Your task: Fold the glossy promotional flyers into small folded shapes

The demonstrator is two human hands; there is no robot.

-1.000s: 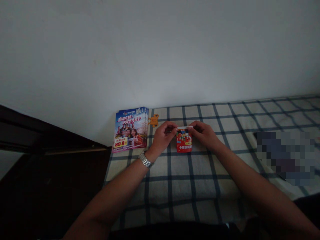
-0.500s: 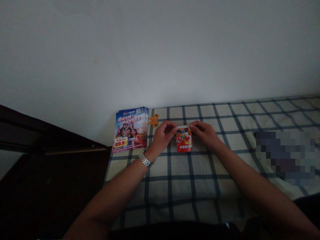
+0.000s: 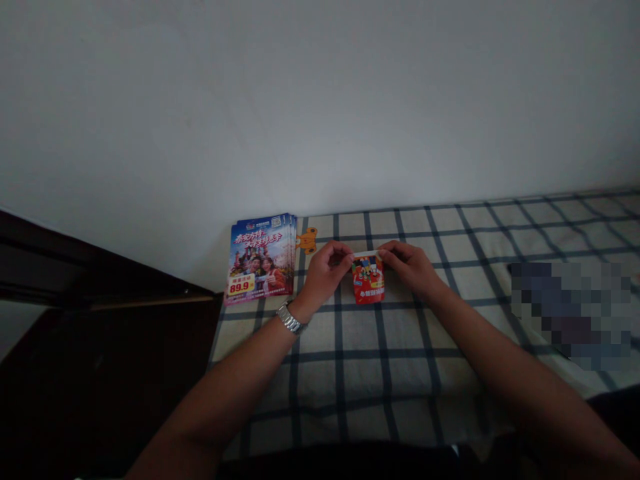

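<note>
A small red printed leaflet (image 3: 369, 281) with cartoon-like figures hangs over the checked cloth, its lettering upside down to me. My left hand (image 3: 327, 270) pinches its upper left corner between thumb and fingers. At the upper right corner, my right hand (image 3: 413, 269) is closed on it the same way. The top edge shows white, and the lower part curves a little. A silver watch (image 3: 291, 319) is on my left wrist. To the left of that hand lies a stack of glossy flyers (image 3: 263, 257), blue and pink, with "89.9" on the top one.
The checked cloth (image 3: 320, 367) covers the surface up to a pale wall (image 3: 320, 107). An orange bear figure (image 3: 307, 241) shows beside the flyers. A pixelated patch (image 3: 570, 313) hides something at the right. Dark wooden furniture (image 3: 75, 267) stands at the left.
The leaflet's lower part has bent into a rounder curve, and its lower edge has shifted slightly. Both hands keep their pinch in nearly the same place.
</note>
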